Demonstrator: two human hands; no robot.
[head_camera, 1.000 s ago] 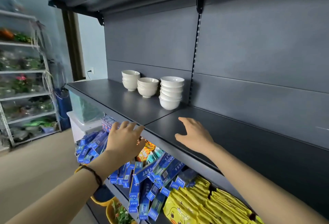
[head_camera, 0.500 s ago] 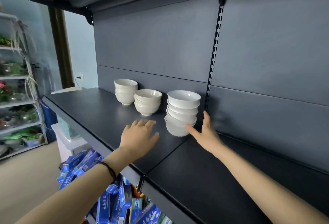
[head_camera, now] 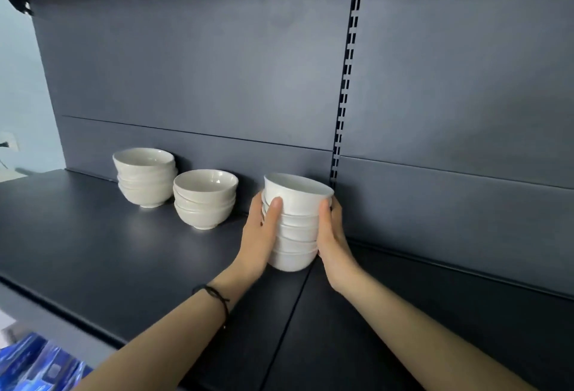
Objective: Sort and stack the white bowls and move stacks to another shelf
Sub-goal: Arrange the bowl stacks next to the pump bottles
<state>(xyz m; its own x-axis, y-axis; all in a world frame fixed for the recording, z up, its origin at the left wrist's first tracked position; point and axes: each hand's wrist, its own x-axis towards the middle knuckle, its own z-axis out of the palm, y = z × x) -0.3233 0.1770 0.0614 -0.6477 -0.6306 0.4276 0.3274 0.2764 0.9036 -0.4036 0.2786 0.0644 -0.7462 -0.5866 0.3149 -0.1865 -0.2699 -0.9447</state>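
Head view: my left hand (head_camera: 259, 237) and right hand (head_camera: 334, 237) grip the near stack (head_camera: 295, 226); stacking looks done, moving not, with nothing off this shelf (head_camera: 124, 251).

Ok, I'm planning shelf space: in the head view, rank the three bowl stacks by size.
Largest: right stack, though it is nearest the camera.
Then middle stack and left stack: they look alike, so unranked.

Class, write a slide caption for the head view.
Left hand and right hand clasp the rightmost stack of white ceramic bowls on a dark metal shelf.
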